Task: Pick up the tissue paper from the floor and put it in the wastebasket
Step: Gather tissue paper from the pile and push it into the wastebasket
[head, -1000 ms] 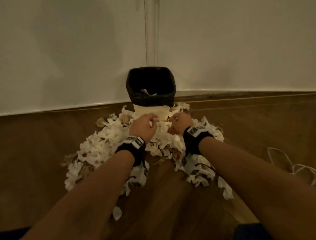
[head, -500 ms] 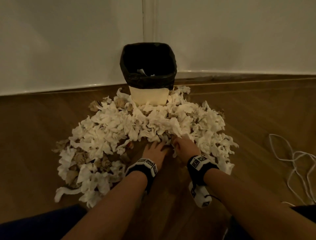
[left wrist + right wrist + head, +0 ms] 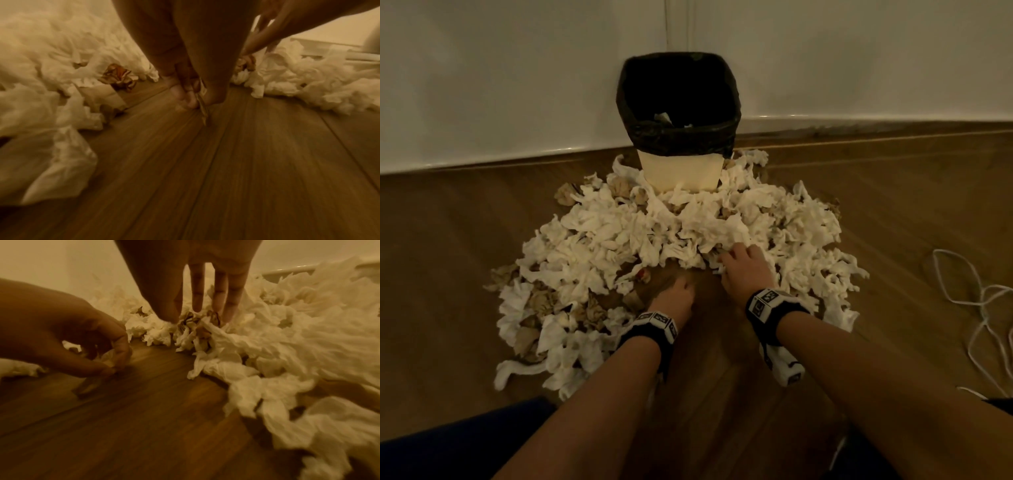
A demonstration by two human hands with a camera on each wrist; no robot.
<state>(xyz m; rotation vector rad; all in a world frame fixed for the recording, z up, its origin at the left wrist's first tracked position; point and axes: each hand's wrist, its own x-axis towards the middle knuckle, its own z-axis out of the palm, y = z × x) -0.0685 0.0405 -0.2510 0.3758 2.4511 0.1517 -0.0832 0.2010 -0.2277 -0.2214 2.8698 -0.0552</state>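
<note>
You're in a plain indoor room corner, likely a home or office — dark wood-plank floor (image 3: pixel 859 212) meeting bare white walls (image 3: pixel 517 85) with a pale skirting strip (image 3: pixel 876 118). A cream wastebasket (image 3: pixel 681 171) with a black liner stands in the corner; a white cable (image 3: pixel 976 301) trails nearby.

I find no legible text, brand, number or sign in any view. The only printed markings are black-and-white square patterns on the wristbands: one on the left wristband (image 3: pixel 658 321) and one on the right wristband (image 3: pixel 767 301), both nearer to me than the wastebasket (image 3: pixel 681 168). These are coded blocks, not letters or digits that I can read. The wastebasket wall and its black liner (image 3: pixel 678 137) carry no label that I can make out. Both wrist views are too blurred to resolve any print on the tissue paper (image 3: pixel 619 236) in front of the wastebasket.
</note>
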